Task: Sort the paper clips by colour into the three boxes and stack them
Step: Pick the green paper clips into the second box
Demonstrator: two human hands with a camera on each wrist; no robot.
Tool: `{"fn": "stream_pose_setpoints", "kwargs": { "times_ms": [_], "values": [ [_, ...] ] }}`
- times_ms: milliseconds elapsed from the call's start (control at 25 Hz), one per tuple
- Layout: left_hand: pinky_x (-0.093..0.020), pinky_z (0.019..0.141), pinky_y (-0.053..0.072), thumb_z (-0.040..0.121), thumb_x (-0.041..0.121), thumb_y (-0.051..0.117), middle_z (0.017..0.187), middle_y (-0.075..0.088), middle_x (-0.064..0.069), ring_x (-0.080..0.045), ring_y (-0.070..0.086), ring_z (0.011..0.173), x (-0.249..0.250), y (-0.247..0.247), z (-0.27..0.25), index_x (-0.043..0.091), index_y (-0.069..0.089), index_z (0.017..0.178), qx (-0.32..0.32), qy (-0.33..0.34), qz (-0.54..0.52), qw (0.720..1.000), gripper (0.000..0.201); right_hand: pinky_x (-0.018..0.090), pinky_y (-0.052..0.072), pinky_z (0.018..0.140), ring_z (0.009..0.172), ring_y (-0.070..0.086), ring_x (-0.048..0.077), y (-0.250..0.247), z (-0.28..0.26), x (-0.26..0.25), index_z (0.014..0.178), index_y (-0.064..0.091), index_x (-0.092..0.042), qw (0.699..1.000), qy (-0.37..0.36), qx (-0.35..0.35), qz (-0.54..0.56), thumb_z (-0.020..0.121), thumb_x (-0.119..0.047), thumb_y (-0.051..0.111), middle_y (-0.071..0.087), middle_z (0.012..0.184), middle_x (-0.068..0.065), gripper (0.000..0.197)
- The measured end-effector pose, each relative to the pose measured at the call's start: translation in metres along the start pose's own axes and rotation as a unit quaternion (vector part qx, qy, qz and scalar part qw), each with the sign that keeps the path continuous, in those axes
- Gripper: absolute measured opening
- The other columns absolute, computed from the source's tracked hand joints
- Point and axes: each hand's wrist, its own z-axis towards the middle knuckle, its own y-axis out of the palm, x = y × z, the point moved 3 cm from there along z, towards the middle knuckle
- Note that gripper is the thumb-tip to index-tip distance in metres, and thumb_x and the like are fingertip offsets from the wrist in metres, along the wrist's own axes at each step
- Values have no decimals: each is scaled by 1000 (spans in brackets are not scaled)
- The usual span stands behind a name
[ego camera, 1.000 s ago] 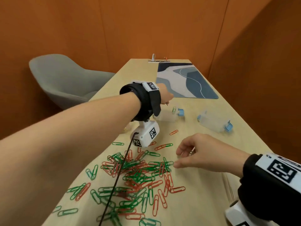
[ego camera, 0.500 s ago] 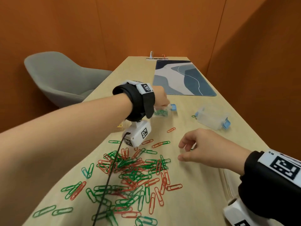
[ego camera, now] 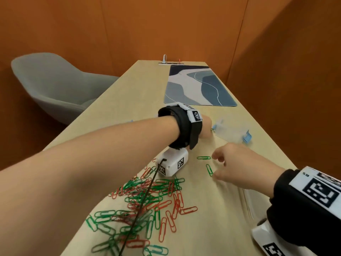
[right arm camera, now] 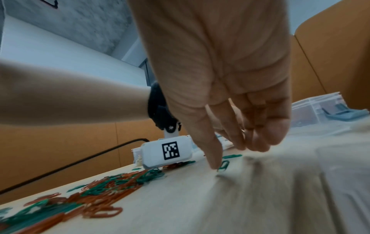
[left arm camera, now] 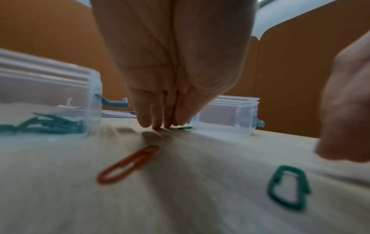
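Note:
A mixed pile of red and green paper clips (ego camera: 147,198) lies on the wooden table (ego camera: 212,228). My left hand (ego camera: 206,126) reaches across to the left end of an empty clear box (ego camera: 230,133). Its straight fingertips (left arm camera: 158,125) touch the table beside a green clip (left arm camera: 185,128). In the left wrist view a second clear box (left arm camera: 46,95) at the left holds green clips. My right hand (ego camera: 215,166) hovers low, one fingertip (right arm camera: 215,164) pressing a loose green clip (ego camera: 209,169). Another green clip (ego camera: 203,157) lies just beyond it.
A blue-grey desk mat (ego camera: 197,87) covers the far end of the table, and a grey chair (ego camera: 55,84) stands to the left. A single red clip (left arm camera: 128,164) lies under my left wrist. The left wrist camera's cable (ego camera: 140,209) trails over the pile.
My left hand has moved right, from the box with green clips to the empty box. My right hand has shifted forward and set a finger on a loose green clip.

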Motion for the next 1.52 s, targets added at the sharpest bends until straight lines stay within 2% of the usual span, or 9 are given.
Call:
{"fn": "stream_pose_setpoints", "kwargs": {
  "times_ms": [360, 560, 640, 760, 880, 1040, 1240, 1360, 1520],
  "values": [
    [-26, 94, 35, 95, 11, 38, 141, 45, -8, -25, 45, 125, 2, 5, -44, 11, 38, 140, -56, 62, 144, 986, 44, 25, 48, 88, 102, 55, 11, 3, -16, -11, 124, 58, -27, 992, -94, -85, -12, 85, -28, 63, 54, 120, -6, 40],
    [-22, 99, 41, 91, 11, 48, 131, 55, 13, -8, 52, 119, -40, 5, -151, 34, 51, 131, -64, 69, -24, 995, 46, 19, 49, 80, 90, 60, 4, 11, -23, -30, 116, 62, -36, 982, -152, -108, 30, 75, -30, 73, 61, 106, -12, 42],
    [-13, 78, 47, 81, 24, 70, 106, 63, 18, -4, 61, 96, -68, 0, -188, 34, 60, 113, -42, 13, -97, 994, 35, 17, 48, 76, 86, 59, 3, 8, -23, -31, 119, 57, -37, 986, -137, -86, 32, 66, -41, 79, 58, 104, -15, 58],
    [-21, 60, 52, 51, 29, 90, 87, 64, 10, -18, 65, 72, -128, 28, -251, 31, 55, 91, -176, -141, -130, 966, 53, 21, 48, 79, 86, 56, 4, 1, -23, -18, 123, 45, -38, 993, -73, -90, 12, 47, -52, 85, 54, 102, -16, 86],
    [-17, 55, 48, 46, 25, 92, 77, 63, 6, -12, 57, 63, -154, 67, -294, 21, 50, 83, -280, -233, -113, 924, 56, 18, 50, 72, 76, 58, 2, 6, -25, -20, 100, 56, -33, 989, -74, -123, 30, 48, -40, 89, 58, 91, -12, 63],
    [-11, 51, 44, 63, 13, 84, 65, 60, 9, -2, 53, 54, -134, 77, -276, 21, 55, 74, -187, -203, -184, 943, 31, 7, 42, 54, 54, 52, -5, 28, -20, -55, 87, 65, -23, 971, -176, -147, 75, 62, -18, 84, 61, 73, -12, 32],
    [-12, 58, 46, 78, 17, 72, 75, 64, 10, -2, 57, 55, -110, 54, -231, 25, 62, 82, 2, -117, -220, 969, 14, 8, 40, 55, 59, 56, -4, 25, -19, -67, 78, 65, -24, 972, -205, -78, 80, 76, -29, 73, 62, 68, -11, 9],
    [-15, 69, 37, 88, 27, 60, 97, 60, 7, -6, 49, 73, -126, 46, -220, 22, 63, 107, 97, -120, -97, 983, 21, 17, 43, 73, 84, 56, 9, 9, -3, -41, 101, 62, -26, 993, -113, 41, -13, 89, -29, 56, 60, 96, -6, 14],
    [-17, 77, 33, 91, 34, 54, 116, 56, 0, -7, 45, 85, -126, 54, -198, 22, 60, 122, 52, -69, -70, 994, 34, 31, 46, 93, 104, 54, 22, 15, 14, -28, 123, 55, -15, 991, -51, -11, -123, 95, -26, 45, 48, 120, 5, 31]
  ]
}}
